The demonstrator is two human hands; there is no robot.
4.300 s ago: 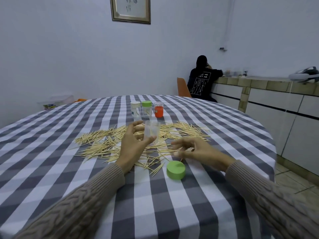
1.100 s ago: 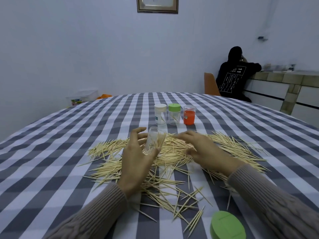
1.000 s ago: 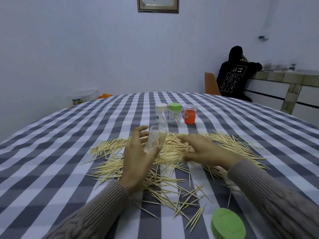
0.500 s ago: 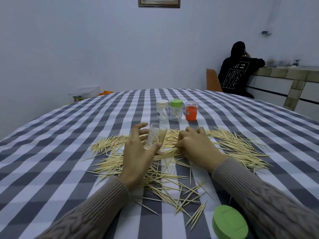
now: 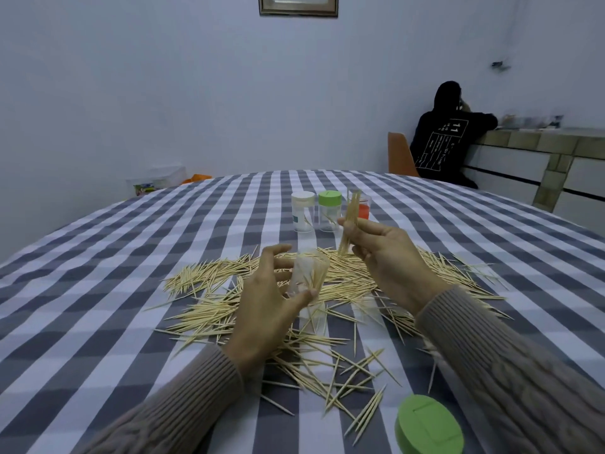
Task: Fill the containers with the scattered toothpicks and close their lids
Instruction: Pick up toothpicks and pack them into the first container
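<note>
The left hand (image 5: 265, 309) grips the clear container (image 5: 307, 273), tilted with its mouth toward the right hand (image 5: 389, 257), likely for loading. Just above that container, the right hand pinches a toothpick bundle (image 5: 348, 221). The green lid (image 5: 429, 427) lies nearer the person.

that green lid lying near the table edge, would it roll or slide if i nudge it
The green lid lies flat on the cloth, so it would probably slide, not roll. It looks like thin plastic, likely light. Being close to the near edge, a nudge toward you might knock it off.
</note>
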